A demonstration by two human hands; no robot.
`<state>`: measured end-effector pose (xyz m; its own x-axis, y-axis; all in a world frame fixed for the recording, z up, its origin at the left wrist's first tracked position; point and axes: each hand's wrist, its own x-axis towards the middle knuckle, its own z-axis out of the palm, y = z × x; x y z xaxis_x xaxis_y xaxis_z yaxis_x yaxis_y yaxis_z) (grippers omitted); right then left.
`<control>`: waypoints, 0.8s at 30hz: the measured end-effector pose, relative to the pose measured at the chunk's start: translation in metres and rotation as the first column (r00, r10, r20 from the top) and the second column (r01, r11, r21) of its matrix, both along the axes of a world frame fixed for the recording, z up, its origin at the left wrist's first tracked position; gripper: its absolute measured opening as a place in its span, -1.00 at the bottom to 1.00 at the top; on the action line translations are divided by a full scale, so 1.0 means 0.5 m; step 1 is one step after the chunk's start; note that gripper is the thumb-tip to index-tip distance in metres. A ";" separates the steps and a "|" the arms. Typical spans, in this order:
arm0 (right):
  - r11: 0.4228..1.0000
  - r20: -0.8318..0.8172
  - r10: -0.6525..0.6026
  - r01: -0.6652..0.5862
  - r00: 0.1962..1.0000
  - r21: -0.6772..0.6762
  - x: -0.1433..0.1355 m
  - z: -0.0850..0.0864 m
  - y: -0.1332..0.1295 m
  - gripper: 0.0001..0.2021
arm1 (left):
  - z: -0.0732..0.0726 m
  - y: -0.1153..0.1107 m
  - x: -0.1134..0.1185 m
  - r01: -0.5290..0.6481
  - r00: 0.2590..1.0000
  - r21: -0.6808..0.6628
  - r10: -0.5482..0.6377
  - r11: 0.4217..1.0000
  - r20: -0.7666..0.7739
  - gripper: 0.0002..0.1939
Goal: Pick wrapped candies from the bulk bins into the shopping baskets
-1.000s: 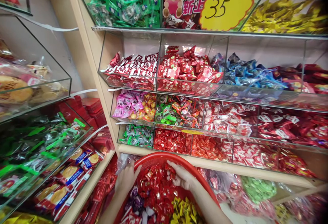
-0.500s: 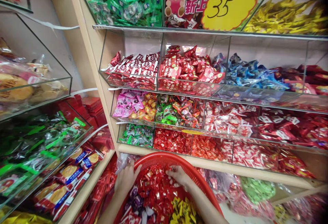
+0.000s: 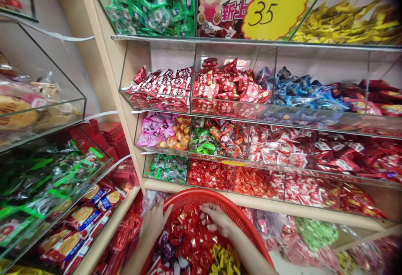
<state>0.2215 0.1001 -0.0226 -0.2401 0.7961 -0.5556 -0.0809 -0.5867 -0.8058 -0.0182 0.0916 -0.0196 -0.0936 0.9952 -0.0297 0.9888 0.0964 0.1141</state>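
A red plastic basket (image 3: 220, 195) stands low in front of me, full of wrapped candies. Red-wrapped candies (image 3: 191, 233) fill its middle, purple-wrapped ones (image 3: 166, 247) lie at the left, and yellow-wrapped ones (image 3: 224, 260) are at the lower right. My left hand (image 3: 154, 219) is closed over the basket's left rim, with the thumb on the inner side and the other fingers largely hidden. Inside the basket, my right hand (image 3: 216, 218) is at the top of the red candies, its fingers bent and apart. Nothing plainly shows in its grasp.
Shelves with clear bins rise beyond the basket, holding red candies (image 3: 210, 174), orange-red candies (image 3: 253, 181) and blue packets (image 3: 310, 92). A yellow price sign (image 3: 276, 11) hangs above. At the left, a second shelf holds wrapped biscuits (image 3: 78, 214). Bagged sweets (image 3: 315, 231) lie underneath.
My right hand has shifted slightly left over the red candies. My left hand stays on the basket rim. The view has tilted a little.
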 end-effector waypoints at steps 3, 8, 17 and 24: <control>1.000 -0.106 -0.011 0.009 0.994 -0.016 0.005 0.017 -0.003 -0.66 | 0.005 -0.003 0.003 -0.003 1.000 0.008 0.003 1.000 -0.018 -0.36; 0.999 -0.302 0.042 -0.033 0.952 0.036 0.022 0.042 -0.010 -0.50 | 0.015 -0.007 0.006 -0.003 1.000 -0.007 0.002 1.000 -0.011 -0.36; 0.898 -0.175 0.436 -0.414 0.883 0.152 0.025 0.046 -0.026 -0.53 | 0.011 -0.004 0.005 0.008 1.000 -0.007 -0.008 1.000 -0.017 -0.36; 0.799 -0.153 0.601 -0.587 0.784 0.131 -0.006 0.040 -0.047 -0.55 | 0.012 -0.005 0.005 0.010 1.000 0.001 -0.010 1.000 -0.004 -0.37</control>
